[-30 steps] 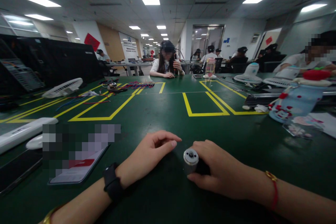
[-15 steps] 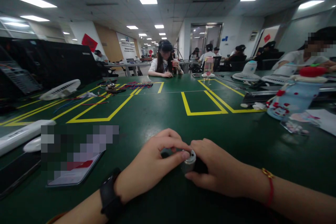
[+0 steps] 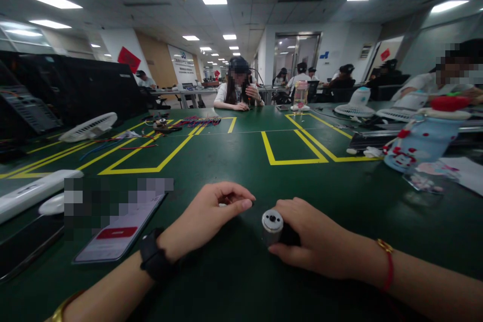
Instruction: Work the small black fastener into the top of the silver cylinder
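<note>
My right hand (image 3: 307,239) is wrapped round a small silver motor (image 3: 272,234), a metal cylinder held upright. Its round end face, with a dark middle and small holes, points up. To its left, a short gap away, is my left hand (image 3: 211,216), with thumb and forefinger brought together. A tiny dark speck shows at those fingertips, too small to name. The other left fingers curl behind and are partly hidden. A phone (image 3: 121,241) with a lit screen lies on the green table (image 3: 222,282), left of my left hand.
At left lie a white power strip (image 3: 33,193), a dark phone (image 3: 30,246) and a white fan (image 3: 88,128). Loose wires (image 3: 199,121) lie farther back. A blue bottle (image 3: 422,136) stands at right. Across the table sits a person (image 3: 237,88). Yellow tape (image 3: 298,163) marks the tabletop.
My left hand has drawn away to the left from the motor's top, so the end face is now uncovered. My right hand keeps its hold, nearly still.
</note>
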{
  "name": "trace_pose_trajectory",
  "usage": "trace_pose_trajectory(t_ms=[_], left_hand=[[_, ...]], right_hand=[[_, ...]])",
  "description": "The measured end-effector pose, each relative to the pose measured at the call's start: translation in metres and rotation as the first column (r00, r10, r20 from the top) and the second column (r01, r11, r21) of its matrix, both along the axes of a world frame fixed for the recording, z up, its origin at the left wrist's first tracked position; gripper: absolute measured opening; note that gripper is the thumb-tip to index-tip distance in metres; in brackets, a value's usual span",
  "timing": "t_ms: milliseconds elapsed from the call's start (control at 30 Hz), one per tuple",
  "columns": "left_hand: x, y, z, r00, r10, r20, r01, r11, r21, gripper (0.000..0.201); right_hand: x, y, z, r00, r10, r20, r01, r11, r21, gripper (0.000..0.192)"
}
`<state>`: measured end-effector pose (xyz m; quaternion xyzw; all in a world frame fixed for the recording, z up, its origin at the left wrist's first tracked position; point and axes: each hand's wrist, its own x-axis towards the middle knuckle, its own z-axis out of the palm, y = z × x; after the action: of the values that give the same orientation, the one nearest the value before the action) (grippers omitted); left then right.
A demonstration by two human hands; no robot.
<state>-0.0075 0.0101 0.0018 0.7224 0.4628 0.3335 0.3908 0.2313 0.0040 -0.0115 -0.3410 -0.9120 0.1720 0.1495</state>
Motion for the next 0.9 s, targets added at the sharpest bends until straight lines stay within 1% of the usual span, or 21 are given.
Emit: trace_pose_trajectory(t_ms=[67, 133, 200, 267, 533, 900], left_hand=[[-0.0032, 0.0016, -0.0005, 0.992, -0.067, -0.108, 0.068, 0.998, 0.004, 0.017], [-0.0035, 0.0017, 0.0003, 0.965, -0.165, -0.205, 0.172, 0.985, 0.017, 0.015], [-0.0018, 0.0009, 0.0005, 0.936, -0.252, -0.246, 0.266, 0.964, 0.024, 0.014], [0.0005, 0.0, -0.0007, 0.921, -0.296, -0.255, 0.314, 0.949, 0.031, 0.013], [0.0027, 0.0005, -0.009, 0.911, -0.318, -0.263, 0.344, 0.937, 0.057, 0.012], [0.0024, 0.0006, -0.0081, 0.896, -0.338, -0.288, 0.373, 0.925, 0.074, 0.013]], right_hand=[[0.0006, 0.0004, -0.0002, 1.0, 0.003, 0.006, -0.003, 1.0, -0.007, 0.024], [0.0012, 0.0005, -0.0004, 1.0, 0.0, 0.011, 0.0, 1.0, -0.013, 0.024], [0.0018, 0.0005, -0.0008, 1.0, -0.004, 0.01, 0.004, 1.0, -0.011, 0.023], [0.0023, 0.0007, -0.0014, 1.0, -0.001, 0.007, 0.001, 1.0, -0.005, 0.023], [0.0022, 0.0006, -0.0023, 1.0, 0.005, -0.004, -0.005, 1.0, 0.006, 0.023], [0.0018, 0.0001, -0.001, 1.0, 0.015, 0.0, -0.015, 1.0, 0.011, 0.022]])
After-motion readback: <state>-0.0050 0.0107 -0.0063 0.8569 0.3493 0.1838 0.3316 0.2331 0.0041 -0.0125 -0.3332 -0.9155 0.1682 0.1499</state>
